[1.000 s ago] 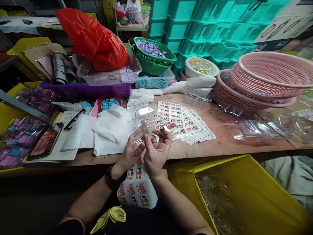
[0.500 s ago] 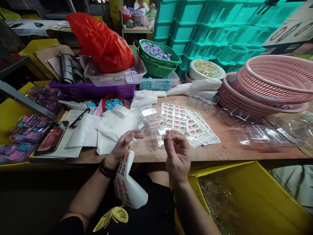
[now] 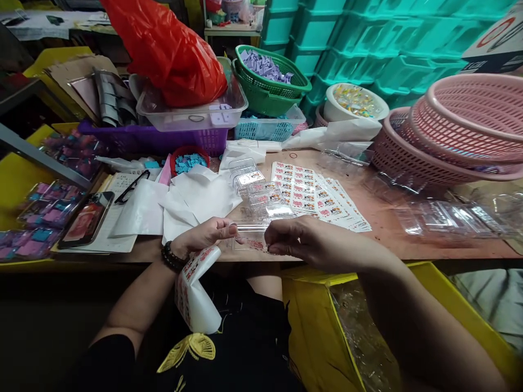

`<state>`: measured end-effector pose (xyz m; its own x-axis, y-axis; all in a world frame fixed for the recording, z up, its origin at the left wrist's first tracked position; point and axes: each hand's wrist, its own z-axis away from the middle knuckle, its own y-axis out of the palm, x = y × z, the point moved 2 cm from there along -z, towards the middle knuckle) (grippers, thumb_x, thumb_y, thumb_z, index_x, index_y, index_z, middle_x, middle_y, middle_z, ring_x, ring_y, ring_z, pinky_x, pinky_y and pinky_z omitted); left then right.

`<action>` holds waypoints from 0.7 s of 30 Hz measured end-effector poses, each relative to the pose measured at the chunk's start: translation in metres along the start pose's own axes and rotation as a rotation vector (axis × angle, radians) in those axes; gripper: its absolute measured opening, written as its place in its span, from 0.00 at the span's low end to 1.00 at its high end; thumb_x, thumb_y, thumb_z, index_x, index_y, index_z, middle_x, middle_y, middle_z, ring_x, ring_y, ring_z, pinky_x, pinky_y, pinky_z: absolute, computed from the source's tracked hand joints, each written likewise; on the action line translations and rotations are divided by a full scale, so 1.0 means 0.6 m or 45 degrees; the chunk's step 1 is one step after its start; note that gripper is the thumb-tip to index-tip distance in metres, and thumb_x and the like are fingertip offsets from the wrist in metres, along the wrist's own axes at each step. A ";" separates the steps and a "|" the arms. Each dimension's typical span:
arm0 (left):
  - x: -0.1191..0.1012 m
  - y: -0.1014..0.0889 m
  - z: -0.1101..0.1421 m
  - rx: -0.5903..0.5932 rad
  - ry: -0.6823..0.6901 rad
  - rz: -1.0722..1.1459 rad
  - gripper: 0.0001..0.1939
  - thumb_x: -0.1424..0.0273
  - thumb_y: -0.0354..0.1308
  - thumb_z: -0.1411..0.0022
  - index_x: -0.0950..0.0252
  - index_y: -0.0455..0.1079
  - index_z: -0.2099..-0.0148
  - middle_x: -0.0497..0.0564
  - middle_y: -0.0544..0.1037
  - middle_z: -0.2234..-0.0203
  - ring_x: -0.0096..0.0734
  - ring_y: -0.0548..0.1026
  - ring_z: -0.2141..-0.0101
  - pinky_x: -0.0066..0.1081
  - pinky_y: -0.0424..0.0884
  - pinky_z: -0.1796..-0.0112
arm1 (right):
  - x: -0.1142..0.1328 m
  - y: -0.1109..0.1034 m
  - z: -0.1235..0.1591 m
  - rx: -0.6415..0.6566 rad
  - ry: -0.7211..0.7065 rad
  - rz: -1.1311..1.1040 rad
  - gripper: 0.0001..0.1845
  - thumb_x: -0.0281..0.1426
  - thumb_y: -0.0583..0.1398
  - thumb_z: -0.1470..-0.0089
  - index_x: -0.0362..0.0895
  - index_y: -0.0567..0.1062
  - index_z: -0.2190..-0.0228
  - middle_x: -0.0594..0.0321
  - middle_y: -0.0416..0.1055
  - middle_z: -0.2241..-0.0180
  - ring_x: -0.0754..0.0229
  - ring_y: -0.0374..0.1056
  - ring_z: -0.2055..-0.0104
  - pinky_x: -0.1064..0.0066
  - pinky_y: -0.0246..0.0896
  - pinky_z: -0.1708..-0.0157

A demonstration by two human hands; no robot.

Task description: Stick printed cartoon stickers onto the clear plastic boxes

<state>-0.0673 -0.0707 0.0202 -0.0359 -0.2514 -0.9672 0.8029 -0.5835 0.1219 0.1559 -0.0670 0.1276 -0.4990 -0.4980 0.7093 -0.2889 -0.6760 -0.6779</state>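
My left hand grips the left end of a clear plastic box, thumb on top. From the same hand a curled sheet of printed stickers hangs below the wrist. At the box's right end, my right hand has its fingers closed on the edge of a red-printed sticker, which lies along the near side of the box. My fingertips hide the sticker's right end. Just behind, several clear boxes bearing stickers sit on the table, beside fanned sticker sheets.
Crumpled white backing paper, a phone and glasses lie to the left. Pink baskets and clear boxes occupy the right. A yellow bin stands below the table's front edge. Stacked turquoise crates rise behind.
My right hand has brought the sticker leftward onto the box and turned palm down. The box has come lower and level in my left hand. The view has tilted down slightly.
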 end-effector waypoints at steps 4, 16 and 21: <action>0.003 -0.002 -0.001 -0.014 -0.003 0.015 0.38 0.35 0.59 0.50 0.70 0.77 0.64 0.59 0.80 0.62 0.32 0.71 0.68 0.29 0.65 0.65 | 0.013 -0.007 0.007 -0.114 -0.001 0.189 0.06 0.29 0.56 0.38 0.45 0.74 0.63 0.63 0.76 0.70 0.64 0.70 0.72 0.74 0.59 0.71; 0.001 0.001 -0.004 -0.034 0.084 0.031 0.42 0.34 0.56 0.48 0.69 0.77 0.53 0.59 0.81 0.64 0.32 0.71 0.71 0.30 0.65 0.67 | 0.049 0.021 0.051 -0.606 -0.028 0.175 0.10 0.34 0.57 0.37 0.45 0.73 0.70 0.65 0.72 0.77 0.66 0.64 0.77 0.73 0.57 0.74; -0.005 0.014 -0.002 -0.060 0.078 0.112 0.37 0.36 0.58 0.48 0.67 0.79 0.62 0.54 0.78 0.75 0.36 0.74 0.68 0.32 0.68 0.62 | 0.000 0.029 0.000 -0.423 0.246 -0.517 0.21 0.50 0.62 0.45 0.43 0.73 0.72 0.63 0.70 0.76 0.63 0.64 0.74 0.70 0.59 0.73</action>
<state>-0.0596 -0.0739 0.0237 0.0716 -0.2515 -0.9652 0.8285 -0.5238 0.1980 0.1509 -0.0785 0.1157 -0.4252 -0.1036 0.8992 -0.7156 -0.5698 -0.4040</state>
